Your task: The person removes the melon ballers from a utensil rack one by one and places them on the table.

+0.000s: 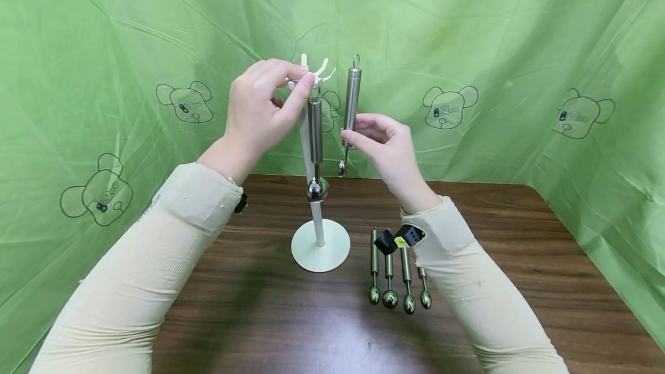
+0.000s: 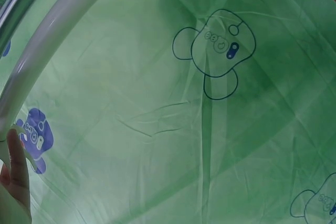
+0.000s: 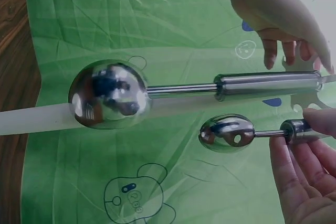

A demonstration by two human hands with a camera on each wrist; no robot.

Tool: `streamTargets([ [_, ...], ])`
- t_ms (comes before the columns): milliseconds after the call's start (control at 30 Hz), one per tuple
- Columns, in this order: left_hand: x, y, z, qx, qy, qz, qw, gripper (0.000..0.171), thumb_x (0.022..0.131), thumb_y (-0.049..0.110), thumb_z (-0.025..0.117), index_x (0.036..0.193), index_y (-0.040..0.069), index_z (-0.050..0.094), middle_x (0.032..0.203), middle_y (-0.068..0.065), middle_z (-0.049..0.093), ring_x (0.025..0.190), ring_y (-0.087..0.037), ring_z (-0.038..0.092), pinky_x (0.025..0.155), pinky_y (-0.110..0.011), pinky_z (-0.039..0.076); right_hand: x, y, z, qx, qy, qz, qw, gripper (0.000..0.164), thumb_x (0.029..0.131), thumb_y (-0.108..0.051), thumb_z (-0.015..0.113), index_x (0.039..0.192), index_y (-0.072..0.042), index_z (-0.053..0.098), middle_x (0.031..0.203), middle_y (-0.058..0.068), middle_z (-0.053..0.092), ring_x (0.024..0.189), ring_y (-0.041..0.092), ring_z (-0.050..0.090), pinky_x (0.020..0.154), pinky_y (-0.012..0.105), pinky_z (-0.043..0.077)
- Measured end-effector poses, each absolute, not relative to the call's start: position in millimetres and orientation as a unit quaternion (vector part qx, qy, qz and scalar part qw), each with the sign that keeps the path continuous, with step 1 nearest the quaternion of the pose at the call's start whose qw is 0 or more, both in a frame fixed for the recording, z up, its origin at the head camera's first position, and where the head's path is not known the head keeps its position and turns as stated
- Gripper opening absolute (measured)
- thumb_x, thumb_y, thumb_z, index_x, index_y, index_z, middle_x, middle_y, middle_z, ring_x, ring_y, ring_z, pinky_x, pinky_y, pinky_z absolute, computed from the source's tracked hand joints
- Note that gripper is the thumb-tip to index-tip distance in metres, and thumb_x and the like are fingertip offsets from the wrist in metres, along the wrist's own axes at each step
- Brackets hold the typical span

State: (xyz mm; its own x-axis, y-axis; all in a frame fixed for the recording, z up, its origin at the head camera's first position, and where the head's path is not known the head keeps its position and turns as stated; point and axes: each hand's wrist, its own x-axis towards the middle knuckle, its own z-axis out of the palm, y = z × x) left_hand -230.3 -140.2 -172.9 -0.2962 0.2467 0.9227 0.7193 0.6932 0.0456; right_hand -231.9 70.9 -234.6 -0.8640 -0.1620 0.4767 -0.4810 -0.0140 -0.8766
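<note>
A white stand (image 1: 332, 247) with a round base and a hooked top (image 1: 323, 68) stands on the table. My left hand (image 1: 265, 97) pinches that hooked top between thumb and forefinger. Below its thumb hangs a steel scoop (image 1: 316, 131), round bowl down; the bowl looks large in the right wrist view (image 3: 110, 95). Just right of the stand, my right hand (image 1: 385, 146) grips a second steel scoop (image 1: 353, 94) low on its handle. This one is upright, wire loop at the top and a smaller oval bowl (image 3: 227, 132) beneath, apart from the stand.
Several more steel scoops (image 1: 389, 293) lie side by side on the brown wooden table (image 1: 260, 316), partly under the right forearm and its wrist camera (image 1: 400, 239). Green cloth (image 1: 467, 33) printed with bear heads hangs behind and at both sides.
</note>
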Motion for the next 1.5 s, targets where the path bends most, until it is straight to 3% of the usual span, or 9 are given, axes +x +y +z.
streamTargets([
  [533,-231,-139,-174,-0.315,-0.766,-0.246,0.504,0.027,0.097,0.027,0.059,0.094,0.006,0.075,0.096,-0.009,0.076,0.077,-0.024,0.064,0.059,-0.031,0.054,-211,91,-239,0.202,-0.705,0.667,0.13,0.03,0.085,-0.012,0.077,0.112,-0.003,0.069,0.09,-0.009,0.074,0.082,0.011,0.071,0.081,0.026,0.058],
  [1033,-231,-140,-174,-0.313,-0.766,-0.242,0.507,0.027,0.097,0.027,0.059,0.094,0.005,0.074,0.094,-0.01,0.076,0.076,-0.024,0.065,0.058,-0.026,0.052,-183,107,-258,0.172,-0.729,0.653,0.113,0.025,0.084,-0.015,0.078,0.107,-0.007,0.07,0.085,-0.008,0.073,0.075,0.011,0.069,0.077,0.027,0.058],
  [1267,-231,-140,-174,-0.315,-0.765,-0.245,0.506,0.027,0.097,0.026,0.059,0.095,0.004,0.074,0.095,-0.011,0.076,0.076,-0.025,0.065,0.058,-0.027,0.053,-172,109,-270,0.16,-0.728,0.656,0.117,0.026,0.083,-0.009,0.079,0.107,-0.004,0.069,0.082,-0.01,0.072,0.076,0.009,0.07,0.076,0.023,0.058],
  [1500,-231,-140,-174,-0.317,-0.762,-0.251,0.506,0.027,0.097,0.026,0.059,0.096,0.003,0.074,0.097,-0.012,0.076,0.076,-0.027,0.065,0.057,-0.032,0.055,-165,115,-282,0.131,-0.732,0.657,0.12,0.025,0.082,-0.012,0.08,0.104,-0.007,0.07,0.081,-0.011,0.071,0.077,0.007,0.067,0.076,0.02,0.055],
])
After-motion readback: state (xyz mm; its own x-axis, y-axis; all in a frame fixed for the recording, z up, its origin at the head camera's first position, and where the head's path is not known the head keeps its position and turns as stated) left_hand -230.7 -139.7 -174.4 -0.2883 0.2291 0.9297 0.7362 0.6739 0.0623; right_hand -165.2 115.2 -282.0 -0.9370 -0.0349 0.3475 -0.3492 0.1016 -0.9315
